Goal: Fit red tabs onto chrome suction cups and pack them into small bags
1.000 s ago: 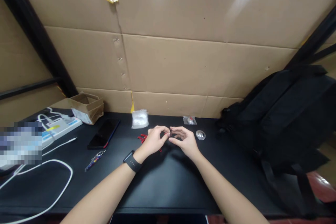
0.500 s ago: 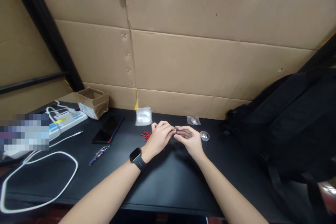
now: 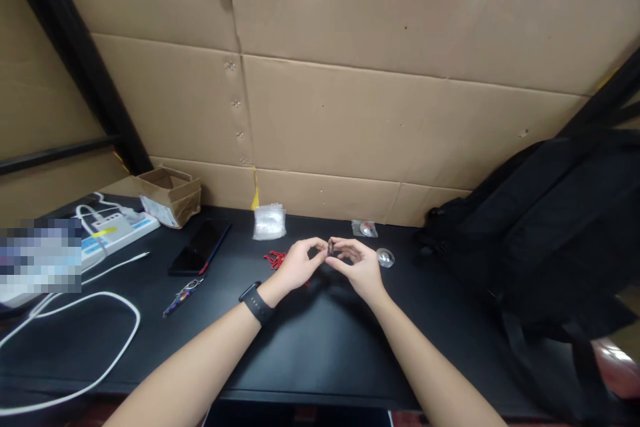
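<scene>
two hands at work: left hand [image 3: 297,265] and right hand [image 3: 359,265] pinch one small dark part [image 3: 331,248] between closed fingertips above the worktop [image 3: 320,340]; the red pieces [image 3: 274,258] nearby lie loose, apparently not yet used.

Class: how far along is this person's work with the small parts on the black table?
Done: nothing finished shows. In hand: left hand and right hand pinch a small dark part together. Remaining: red pieces, a clear dome and a packet lie untouched.
</scene>
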`<state>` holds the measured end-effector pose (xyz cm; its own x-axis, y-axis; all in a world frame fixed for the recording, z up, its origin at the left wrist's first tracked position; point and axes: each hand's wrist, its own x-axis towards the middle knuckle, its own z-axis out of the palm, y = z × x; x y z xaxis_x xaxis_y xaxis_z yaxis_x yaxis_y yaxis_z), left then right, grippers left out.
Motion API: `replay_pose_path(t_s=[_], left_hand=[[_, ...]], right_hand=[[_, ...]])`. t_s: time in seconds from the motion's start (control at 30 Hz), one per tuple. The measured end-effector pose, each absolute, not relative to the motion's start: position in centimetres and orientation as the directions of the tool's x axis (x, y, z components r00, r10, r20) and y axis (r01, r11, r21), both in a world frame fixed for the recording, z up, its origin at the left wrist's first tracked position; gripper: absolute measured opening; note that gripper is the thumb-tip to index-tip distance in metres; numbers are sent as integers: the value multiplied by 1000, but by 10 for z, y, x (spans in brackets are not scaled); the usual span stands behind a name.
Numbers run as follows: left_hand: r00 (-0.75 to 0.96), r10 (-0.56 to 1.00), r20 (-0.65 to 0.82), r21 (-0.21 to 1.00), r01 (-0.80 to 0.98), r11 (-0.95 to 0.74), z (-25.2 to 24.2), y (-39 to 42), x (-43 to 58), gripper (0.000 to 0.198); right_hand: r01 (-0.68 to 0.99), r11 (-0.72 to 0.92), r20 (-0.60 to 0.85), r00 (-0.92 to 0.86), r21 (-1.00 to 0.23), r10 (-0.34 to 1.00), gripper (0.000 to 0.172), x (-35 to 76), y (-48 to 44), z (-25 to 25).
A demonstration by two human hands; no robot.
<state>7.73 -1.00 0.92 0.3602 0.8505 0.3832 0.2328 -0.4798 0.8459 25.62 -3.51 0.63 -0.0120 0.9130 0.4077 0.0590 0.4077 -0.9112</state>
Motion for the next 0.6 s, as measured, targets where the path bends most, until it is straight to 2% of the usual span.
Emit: replay_pose_path(t_s=[0.17,0.37,0.6], left_hand=[[372,850,373,889,118,-442,8,-8,78,20],[351,887,300,944,21,-328,11,-10,78,21],[343,910,232,972,-53,-228,7,-11,79,20]], right_hand=[[75,423,423,-17,-903,906,33,256,-36,9],[65,433,432,-42,-899,901,47,256,-36,7],[65,421,420,-39,-905,907,46,255,-36,7]])
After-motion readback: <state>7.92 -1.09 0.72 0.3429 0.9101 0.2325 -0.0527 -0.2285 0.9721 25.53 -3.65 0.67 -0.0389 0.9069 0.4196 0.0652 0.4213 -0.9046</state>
